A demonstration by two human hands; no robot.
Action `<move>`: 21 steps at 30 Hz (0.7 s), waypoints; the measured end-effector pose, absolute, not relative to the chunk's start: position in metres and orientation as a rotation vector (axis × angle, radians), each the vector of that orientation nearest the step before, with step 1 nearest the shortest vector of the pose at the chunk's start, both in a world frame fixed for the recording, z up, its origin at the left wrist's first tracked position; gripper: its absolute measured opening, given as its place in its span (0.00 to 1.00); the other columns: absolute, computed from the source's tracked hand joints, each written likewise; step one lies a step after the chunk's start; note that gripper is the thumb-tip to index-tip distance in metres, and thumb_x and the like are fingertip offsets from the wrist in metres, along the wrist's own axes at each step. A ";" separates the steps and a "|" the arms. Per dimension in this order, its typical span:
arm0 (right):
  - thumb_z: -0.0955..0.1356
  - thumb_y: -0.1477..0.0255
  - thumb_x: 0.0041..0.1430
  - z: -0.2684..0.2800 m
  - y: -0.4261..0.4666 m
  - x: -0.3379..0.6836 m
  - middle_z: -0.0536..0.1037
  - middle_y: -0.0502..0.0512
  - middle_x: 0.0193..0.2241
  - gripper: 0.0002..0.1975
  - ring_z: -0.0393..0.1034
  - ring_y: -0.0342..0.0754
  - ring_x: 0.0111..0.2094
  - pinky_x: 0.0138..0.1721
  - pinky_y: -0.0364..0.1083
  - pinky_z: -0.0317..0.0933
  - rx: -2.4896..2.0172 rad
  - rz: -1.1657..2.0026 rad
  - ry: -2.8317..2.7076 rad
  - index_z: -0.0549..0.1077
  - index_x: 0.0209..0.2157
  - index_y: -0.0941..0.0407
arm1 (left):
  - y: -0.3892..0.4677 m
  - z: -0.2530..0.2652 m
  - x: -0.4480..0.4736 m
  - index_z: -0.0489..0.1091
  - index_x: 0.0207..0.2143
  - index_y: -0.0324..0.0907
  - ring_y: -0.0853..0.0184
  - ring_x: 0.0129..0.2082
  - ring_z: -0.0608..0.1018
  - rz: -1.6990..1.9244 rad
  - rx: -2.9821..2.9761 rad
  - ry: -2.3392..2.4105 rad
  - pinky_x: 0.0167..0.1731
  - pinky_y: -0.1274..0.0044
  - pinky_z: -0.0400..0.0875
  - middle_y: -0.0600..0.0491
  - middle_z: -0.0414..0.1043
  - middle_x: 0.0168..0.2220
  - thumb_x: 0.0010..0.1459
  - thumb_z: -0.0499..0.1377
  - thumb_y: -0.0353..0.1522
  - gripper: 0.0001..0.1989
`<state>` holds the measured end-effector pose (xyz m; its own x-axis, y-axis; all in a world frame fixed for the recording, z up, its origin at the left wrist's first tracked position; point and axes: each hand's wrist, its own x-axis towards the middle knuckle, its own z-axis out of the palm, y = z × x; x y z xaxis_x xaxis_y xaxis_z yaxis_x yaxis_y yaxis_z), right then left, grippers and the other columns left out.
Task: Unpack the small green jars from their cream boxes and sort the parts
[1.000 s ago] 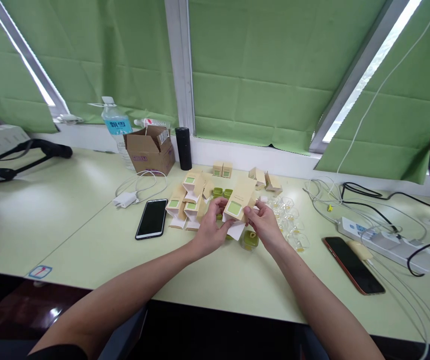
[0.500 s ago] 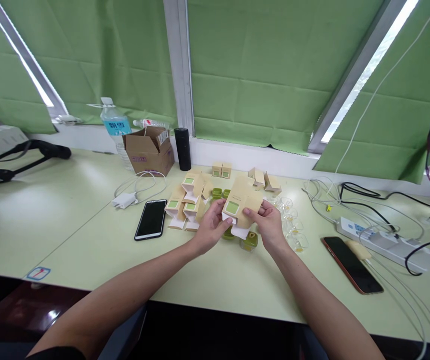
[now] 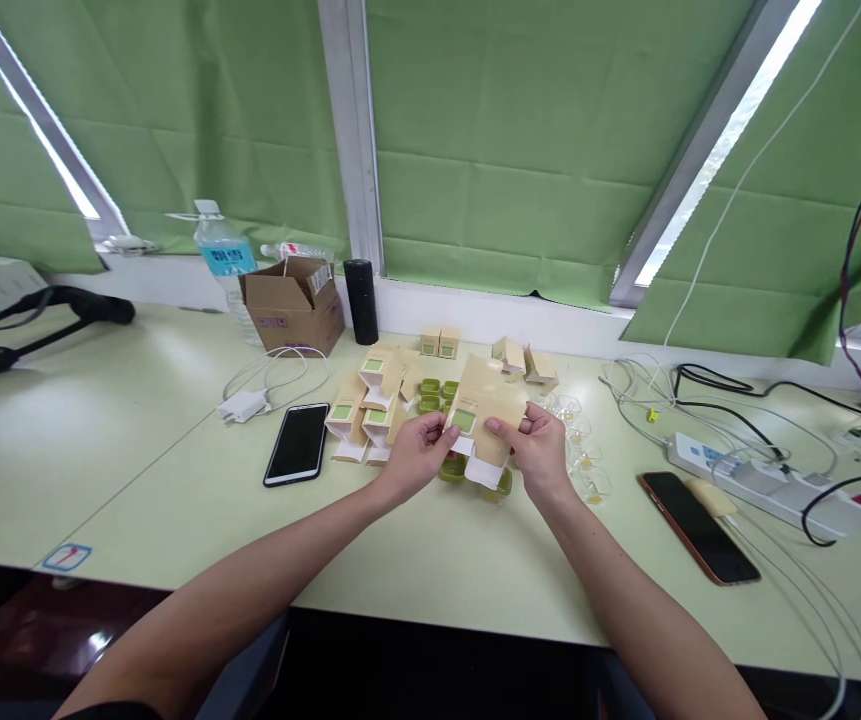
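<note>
Both my hands grip a tan paper box (image 3: 479, 385) with a green square on its front, above the table. My left hand (image 3: 419, 450) pinches its lower left corner. My right hand (image 3: 539, 445) has its thumb on the front and its fingers around the right side. A pale flap hangs from the box's lower end. Small green containers (image 3: 451, 468) lie beneath and behind it, partly hidden. Several similar boxes with open flaps (image 3: 377, 415) stand beside my left hand. Clear plastic pieces (image 3: 591, 460) lie in rows beyond my right hand.
Two small tan boxes (image 3: 439, 343) and two folded ones (image 3: 524, 362) sit at the back. A phone (image 3: 296, 443), charger (image 3: 242, 405), brown carton (image 3: 291, 310), bottle (image 3: 227, 265) and black cylinder (image 3: 360, 302) are left. Another phone (image 3: 700, 528) and a power strip (image 3: 767, 485) lie right.
The box in my hands has tilted and looks flatter, with its lower flap hanging more fully open. Both hands keep their hold. The view has shifted slightly.
</note>
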<state>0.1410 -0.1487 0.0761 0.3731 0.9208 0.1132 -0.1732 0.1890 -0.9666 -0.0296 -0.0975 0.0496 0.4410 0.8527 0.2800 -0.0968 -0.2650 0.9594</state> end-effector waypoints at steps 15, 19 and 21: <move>0.71 0.62 0.60 0.081 -0.169 0.150 0.79 0.53 0.30 0.10 0.72 0.49 0.31 0.30 0.47 0.63 -1.219 0.447 -1.241 0.73 0.40 0.51 | 0.032 0.097 0.029 0.72 0.26 0.38 0.66 0.19 0.76 0.950 1.607 1.321 0.25 0.76 0.70 0.49 0.74 0.20 0.63 0.62 0.37 0.15; 0.70 0.63 0.61 0.064 -0.176 0.148 0.79 0.50 0.26 0.07 0.66 0.46 0.22 0.25 0.46 0.58 -1.252 0.435 -1.338 0.74 0.38 0.51 | 0.067 0.093 0.060 0.75 0.28 0.34 0.61 0.27 0.81 0.848 1.528 1.420 0.30 0.72 0.75 0.43 0.76 0.24 0.63 0.63 0.38 0.16; 0.69 0.64 0.63 0.059 -0.177 0.149 0.79 0.50 0.25 0.06 0.64 0.45 0.20 0.23 0.46 0.56 -1.261 0.425 -1.365 0.74 0.38 0.50 | 0.079 0.089 0.075 0.76 0.38 0.31 0.60 0.35 0.82 0.792 1.485 1.423 0.37 0.71 0.77 0.41 0.79 0.34 0.64 0.63 0.38 0.15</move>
